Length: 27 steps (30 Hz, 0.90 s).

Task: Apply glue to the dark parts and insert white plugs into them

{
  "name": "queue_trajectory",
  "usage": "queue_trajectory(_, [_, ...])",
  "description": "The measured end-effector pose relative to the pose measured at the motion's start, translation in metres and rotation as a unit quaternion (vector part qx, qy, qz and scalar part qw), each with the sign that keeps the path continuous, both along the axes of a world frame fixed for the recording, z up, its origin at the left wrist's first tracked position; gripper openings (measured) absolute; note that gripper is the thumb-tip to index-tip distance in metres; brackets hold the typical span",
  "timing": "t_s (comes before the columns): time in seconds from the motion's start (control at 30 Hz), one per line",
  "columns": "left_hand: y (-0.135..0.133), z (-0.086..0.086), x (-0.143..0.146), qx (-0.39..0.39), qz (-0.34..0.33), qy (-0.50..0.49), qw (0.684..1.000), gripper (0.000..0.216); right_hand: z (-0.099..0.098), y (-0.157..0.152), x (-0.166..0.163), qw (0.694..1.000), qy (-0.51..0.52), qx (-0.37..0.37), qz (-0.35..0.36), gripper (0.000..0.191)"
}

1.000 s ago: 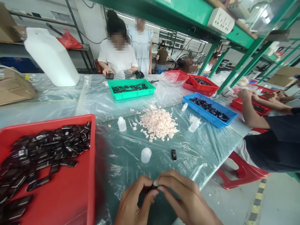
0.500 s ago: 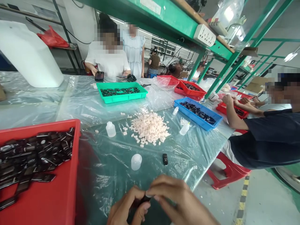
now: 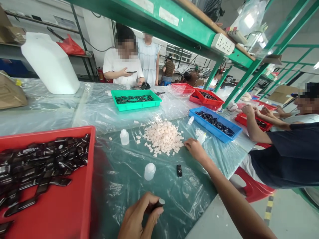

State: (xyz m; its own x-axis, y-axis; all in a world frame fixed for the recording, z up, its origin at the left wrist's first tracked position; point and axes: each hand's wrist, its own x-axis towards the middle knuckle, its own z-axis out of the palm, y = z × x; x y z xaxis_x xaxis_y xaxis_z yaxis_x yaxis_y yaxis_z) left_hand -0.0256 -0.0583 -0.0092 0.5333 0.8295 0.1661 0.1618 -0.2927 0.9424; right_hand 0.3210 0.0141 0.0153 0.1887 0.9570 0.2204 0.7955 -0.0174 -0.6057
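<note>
My left hand (image 3: 139,217) is closed round a small glossy black plastic piece (image 3: 156,205) with a pale round end; most of the piece is hidden by the fingers. My right hand (image 3: 197,151) is stretched out to the right edge of a heap of small cream-coloured pieces (image 3: 163,136). Its fingertips are drawn together there, and whatever is between them cannot be made out. A single black piece (image 3: 179,170) lies on the plastic-covered table (image 3: 119,202), below the heap. To its left stands a translucent white bottle (image 3: 150,171).
A red tray (image 3: 91,186) of black pieces fills the left side. Beyond the heap are a green tray (image 3: 137,107), a blue tray (image 3: 214,132) and small bottles. A white jug (image 3: 53,66) stands back left. Co-workers sit opposite and at right.
My right hand has left the black piece it was touching at my left hand and moved forward to the heap. My left hand still holds the piece. The view has shifted slightly.
</note>
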Motion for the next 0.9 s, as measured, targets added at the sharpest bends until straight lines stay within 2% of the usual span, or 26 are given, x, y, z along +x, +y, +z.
queue_trajectory(0.13, [0.001, 0.009, -0.004, 0.022, -0.016, 0.008, 1.000, 0.006, 0.020, -0.028, -0.026, 0.997, 0.074, -0.017, -0.016, 0.019])
queue_trajectory(0.23, [0.001, 0.014, -0.005, 0.041, -0.029, 0.012, 0.999, 0.008, 0.039, -0.071, -0.072, 0.983, 0.166, -0.063, 0.035, 0.024])
queue_trajectory(0.33, [0.000, 0.018, -0.004, 0.053, -0.033, 0.017, 0.998, 0.008, 0.053, -0.109, -0.122, 0.939, 0.277, -0.148, 0.140, 0.028])
queue_trajectory(0.43, [-0.002, 0.022, -0.004, 0.057, -0.035, 0.025, 0.997, 0.008, 0.057, -0.122, -0.149, 0.898, 0.359, -0.185, 0.178, 0.028])
queue_trajectory(0.6, [-0.003, 0.025, -0.003, 0.058, -0.044, 0.032, 0.997, 0.009, 0.050, -0.114, -0.145, 0.872, 0.399, -0.205, 0.198, 0.028])
queue_trajectory(0.9, [-0.004, 0.026, -0.003, 0.036, -0.086, 0.035, 0.995, 0.015, 0.056, -0.106, -0.130, 0.849, 0.368, -0.271, 0.265, 0.021])
